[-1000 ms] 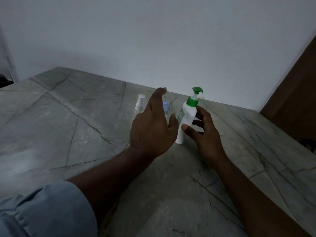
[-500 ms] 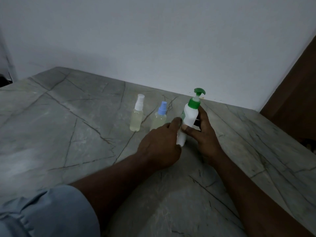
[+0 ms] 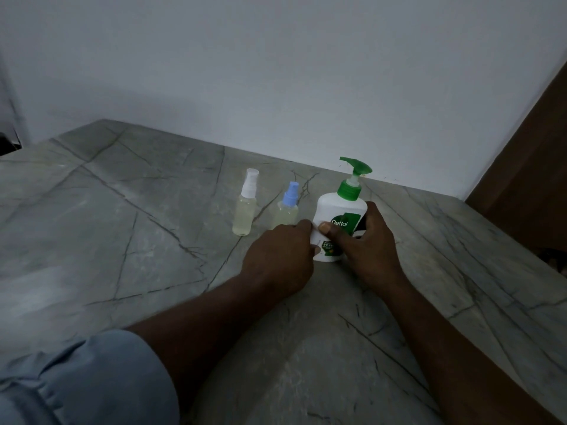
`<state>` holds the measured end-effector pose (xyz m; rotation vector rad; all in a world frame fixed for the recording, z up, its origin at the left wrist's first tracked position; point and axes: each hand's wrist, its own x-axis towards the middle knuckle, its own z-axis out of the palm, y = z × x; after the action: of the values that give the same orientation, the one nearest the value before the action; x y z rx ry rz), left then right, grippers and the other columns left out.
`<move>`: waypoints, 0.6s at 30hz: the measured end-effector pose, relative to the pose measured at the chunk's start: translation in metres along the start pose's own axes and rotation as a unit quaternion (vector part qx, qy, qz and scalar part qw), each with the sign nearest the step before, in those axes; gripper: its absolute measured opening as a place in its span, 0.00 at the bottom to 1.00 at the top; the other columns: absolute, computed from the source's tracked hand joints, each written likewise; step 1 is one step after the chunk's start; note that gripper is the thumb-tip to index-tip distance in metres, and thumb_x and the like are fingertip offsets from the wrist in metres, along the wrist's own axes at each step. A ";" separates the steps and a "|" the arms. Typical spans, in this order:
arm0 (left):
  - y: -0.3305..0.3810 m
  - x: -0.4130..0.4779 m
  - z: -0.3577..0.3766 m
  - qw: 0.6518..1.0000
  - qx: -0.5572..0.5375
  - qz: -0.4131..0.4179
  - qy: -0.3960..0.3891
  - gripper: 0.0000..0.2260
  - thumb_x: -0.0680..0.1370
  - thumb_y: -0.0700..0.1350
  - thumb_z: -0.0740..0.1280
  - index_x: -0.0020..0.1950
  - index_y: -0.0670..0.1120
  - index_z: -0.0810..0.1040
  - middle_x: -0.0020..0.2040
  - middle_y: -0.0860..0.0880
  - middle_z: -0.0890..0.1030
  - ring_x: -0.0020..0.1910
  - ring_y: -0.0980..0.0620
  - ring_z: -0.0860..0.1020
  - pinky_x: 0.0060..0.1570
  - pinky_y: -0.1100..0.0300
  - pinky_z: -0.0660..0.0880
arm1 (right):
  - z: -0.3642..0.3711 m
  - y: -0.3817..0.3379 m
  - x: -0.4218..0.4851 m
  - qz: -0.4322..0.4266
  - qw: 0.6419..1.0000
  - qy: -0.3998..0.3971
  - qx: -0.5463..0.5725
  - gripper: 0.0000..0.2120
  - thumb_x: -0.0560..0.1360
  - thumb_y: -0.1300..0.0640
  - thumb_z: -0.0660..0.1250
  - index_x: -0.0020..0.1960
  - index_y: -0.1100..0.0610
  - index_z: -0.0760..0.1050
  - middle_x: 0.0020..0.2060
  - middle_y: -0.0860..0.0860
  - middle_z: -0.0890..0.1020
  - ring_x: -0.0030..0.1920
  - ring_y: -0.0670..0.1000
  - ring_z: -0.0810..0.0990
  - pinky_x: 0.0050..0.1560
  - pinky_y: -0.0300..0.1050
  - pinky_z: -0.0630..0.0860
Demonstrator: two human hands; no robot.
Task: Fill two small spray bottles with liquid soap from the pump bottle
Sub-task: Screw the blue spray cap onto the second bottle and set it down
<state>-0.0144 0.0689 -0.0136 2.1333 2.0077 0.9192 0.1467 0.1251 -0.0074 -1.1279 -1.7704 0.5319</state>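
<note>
The right thumb lies across the front label and the right fingers (image 3: 372,211) wrap round the far side of the pump bottle (image 3: 339,210), so the right hand (image 3: 365,245) is grasping it about its middle. The left fingers (image 3: 302,226) are curled against the bottle's left flank, with the thumb tip on its lower front, so the left hand (image 3: 279,257) holds it too. The bottle is white with a green pump head. It stands upright on the grey veined surface (image 3: 122,240), its spout turned to the left. Just to its left, close behind the left knuckles, stands the spray bottle with a blue cap (image 3: 287,210). A little further left is the spray bottle with a white cap (image 3: 245,210). Both are upright, capped, and hold pale yellowish liquid. Both forearms reach in from the near side, and a light blue sleeve (image 3: 86,378) is bunched on the left arm. A plain pale wall (image 3: 276,72) runs behind, with a brown panel (image 3: 527,179) at the right.
</note>
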 end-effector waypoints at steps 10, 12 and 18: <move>0.003 -0.002 -0.002 1.000 0.000 -0.008 0.000 0.15 0.82 0.56 0.63 0.65 0.50 0.70 0.55 0.49 0.82 0.49 0.49 0.80 0.50 0.49 0.80 | -0.011 -0.011 0.006 -0.034 0.992 0.008 0.120 0.23 0.70 0.44 0.78 0.62 0.45 0.74 0.56 0.43 0.83 0.56 0.41 0.82 0.53 0.35 0.79; 0.004 -0.002 -0.002 1.000 -0.005 -0.005 0.003 0.17 0.82 0.57 0.63 0.67 0.50 0.69 0.56 0.49 0.82 0.50 0.49 0.80 0.50 0.50 0.80 | -0.015 -0.016 0.010 -0.053 0.983 0.024 0.177 0.20 0.73 0.50 0.76 0.63 0.45 0.75 0.58 0.47 0.84 0.59 0.47 0.83 0.57 0.42 0.80; 0.002 0.000 -0.002 1.000 -0.003 0.002 0.009 0.17 0.81 0.57 0.64 0.66 0.51 0.69 0.56 0.50 0.82 0.49 0.50 0.80 0.48 0.52 0.79 | -0.014 -0.027 0.017 -0.095 0.965 0.035 0.243 0.19 0.79 0.67 0.68 0.69 0.61 0.75 0.59 0.55 0.85 0.62 0.53 0.83 0.60 0.44 0.79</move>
<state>-0.0132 0.0683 -0.0111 2.1348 2.0064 0.9461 0.1440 0.1253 0.0269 -0.6209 -1.5496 0.7495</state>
